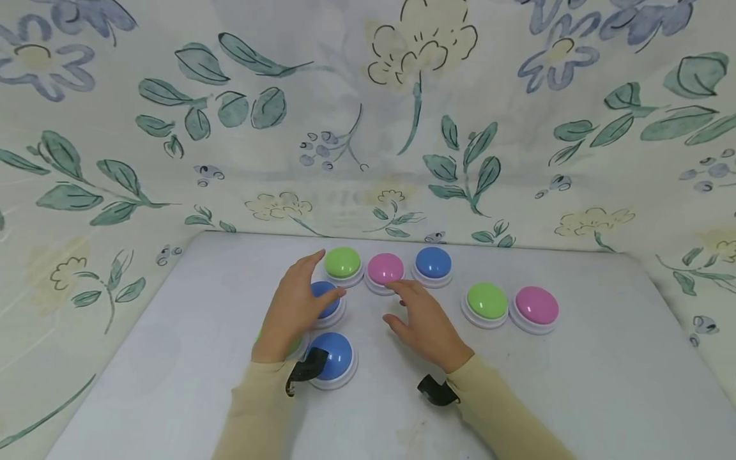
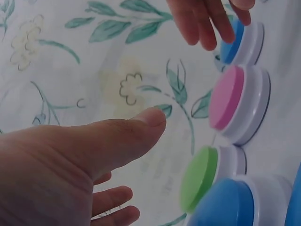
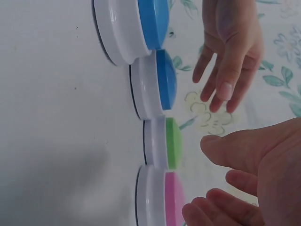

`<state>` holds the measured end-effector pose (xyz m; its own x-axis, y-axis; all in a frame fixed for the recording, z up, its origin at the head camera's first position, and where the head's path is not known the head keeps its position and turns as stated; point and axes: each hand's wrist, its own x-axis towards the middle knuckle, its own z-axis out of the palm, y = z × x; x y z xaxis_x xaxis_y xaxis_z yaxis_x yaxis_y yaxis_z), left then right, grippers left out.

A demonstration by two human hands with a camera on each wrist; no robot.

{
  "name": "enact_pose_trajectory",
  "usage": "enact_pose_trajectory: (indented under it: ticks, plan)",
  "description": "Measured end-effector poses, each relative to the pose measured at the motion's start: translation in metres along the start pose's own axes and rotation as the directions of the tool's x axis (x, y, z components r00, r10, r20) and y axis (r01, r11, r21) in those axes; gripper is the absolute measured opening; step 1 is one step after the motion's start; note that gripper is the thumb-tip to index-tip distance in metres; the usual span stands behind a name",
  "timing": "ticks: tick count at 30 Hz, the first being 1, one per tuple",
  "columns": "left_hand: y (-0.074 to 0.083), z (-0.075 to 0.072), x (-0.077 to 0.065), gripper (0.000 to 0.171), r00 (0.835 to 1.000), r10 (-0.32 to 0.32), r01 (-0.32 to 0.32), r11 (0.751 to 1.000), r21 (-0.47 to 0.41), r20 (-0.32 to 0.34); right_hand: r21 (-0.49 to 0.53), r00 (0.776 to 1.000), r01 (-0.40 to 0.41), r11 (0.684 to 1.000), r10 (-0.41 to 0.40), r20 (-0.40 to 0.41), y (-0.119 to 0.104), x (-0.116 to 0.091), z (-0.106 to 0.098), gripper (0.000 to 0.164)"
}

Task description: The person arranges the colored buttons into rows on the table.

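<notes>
Over the left part of the white table my left hand hovers with fingers extended and thumb apart, holding nothing. Beneath its thumb is a partly covered blue push button on a white round base. A green button is mostly hidden by the left wrist, beside another blue button. My right hand is held with loosely bent, spread fingers, its fingertips close to the pink button in the back row; in the right wrist view that hand grips nothing. A green button and a blue button flank the pink one.
Right of the right hand, a green button and a pink button sit side by side. Floral cloth hangs behind the white table and along its sides. Each wrist wears a black strap-like device.
</notes>
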<state>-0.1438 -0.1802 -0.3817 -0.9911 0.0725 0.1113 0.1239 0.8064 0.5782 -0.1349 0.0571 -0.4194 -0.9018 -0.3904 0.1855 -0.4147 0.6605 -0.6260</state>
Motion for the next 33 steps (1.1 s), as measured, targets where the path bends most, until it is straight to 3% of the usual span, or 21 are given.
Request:
enact_pose_trajectory:
  ticks: [12,24,33]
  plan:
    - [-0.021,-0.013,-0.003,0.079,0.993,-0.076,0.073,0.997,0.041,0.09,0.059,0.996,0.053,0.997,-0.057,0.064,-0.014,0.019,0.02,0.057]
    - [-0.036,-0.013,-0.003,0.079,0.988,-0.082,0.077,0.996,0.042,0.133,0.085,0.99,0.016,0.996,-0.028,0.14,-0.018,0.034,0.042,0.062]
    - [-0.041,-0.012,-0.002,0.08,0.972,-0.077,0.066,0.996,0.053,0.222,0.101,0.982,-0.029,0.994,0.01,0.19,-0.019,0.04,0.052,0.064]
